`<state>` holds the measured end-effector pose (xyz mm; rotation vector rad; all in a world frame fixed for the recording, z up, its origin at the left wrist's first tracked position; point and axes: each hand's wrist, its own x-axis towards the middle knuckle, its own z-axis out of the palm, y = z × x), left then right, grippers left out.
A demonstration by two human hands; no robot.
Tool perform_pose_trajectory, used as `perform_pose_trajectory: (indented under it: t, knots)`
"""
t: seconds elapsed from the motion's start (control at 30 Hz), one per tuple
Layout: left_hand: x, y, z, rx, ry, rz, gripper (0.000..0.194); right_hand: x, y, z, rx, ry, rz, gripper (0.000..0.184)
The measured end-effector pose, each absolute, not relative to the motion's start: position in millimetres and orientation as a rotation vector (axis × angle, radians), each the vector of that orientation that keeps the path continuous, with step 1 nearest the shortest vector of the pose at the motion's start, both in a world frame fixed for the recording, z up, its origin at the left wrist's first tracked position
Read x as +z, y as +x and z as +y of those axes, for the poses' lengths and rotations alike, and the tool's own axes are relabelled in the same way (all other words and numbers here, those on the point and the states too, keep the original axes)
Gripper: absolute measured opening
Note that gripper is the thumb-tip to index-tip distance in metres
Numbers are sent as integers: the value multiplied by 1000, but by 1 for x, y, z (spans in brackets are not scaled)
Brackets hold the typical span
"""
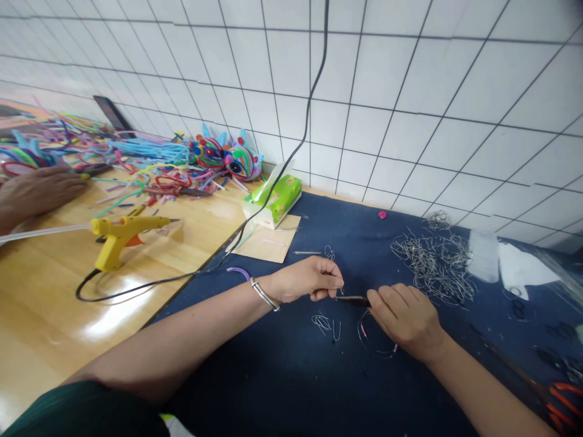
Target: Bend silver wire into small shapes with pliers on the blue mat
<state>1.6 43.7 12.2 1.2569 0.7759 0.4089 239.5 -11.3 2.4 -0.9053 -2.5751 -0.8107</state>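
Near the middle of the dark blue cloth, my left hand (322, 280) is closed in a pinch on a small piece of thin metal wire (341, 292). My right hand (403, 318) wraps round long-nose pliers (357, 300), their slim jaws pointing left at the wire beneath my left fingertips. Whether the jaws grip the wire is too small to tell. Below my hands lie bent wire pieces (321, 323) and a thin loop with pink bits (363, 330), partly covered by my right hand. Straight pins or wires (308, 252) rest behind my left hand.
A tangled wire heap (432, 267) lies at the right, with orange-handled scissors (565, 400) nearer. At left stand a yellow glue gun (112, 240) and green tissue pack (286, 197). Its black cord (307, 121) hangs across. Another person's hand (43, 191) rests at far left.
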Motion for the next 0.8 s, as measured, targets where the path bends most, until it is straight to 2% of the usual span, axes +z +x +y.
perform_pose_trajectory:
  t: [0.4, 0.63, 0.8]
  knots:
    - [12, 5, 41, 501, 1467, 888, 18, 4, 238, -10, -715, -945, -2607, 19]
    - [18, 9, 32, 772, 2022, 993, 15, 2, 232, -9, -465, -1105, -2603, 16]
    - [16, 7, 29, 897, 2409, 890, 17, -1, 228, -13, -219, -1249, -2542, 15]
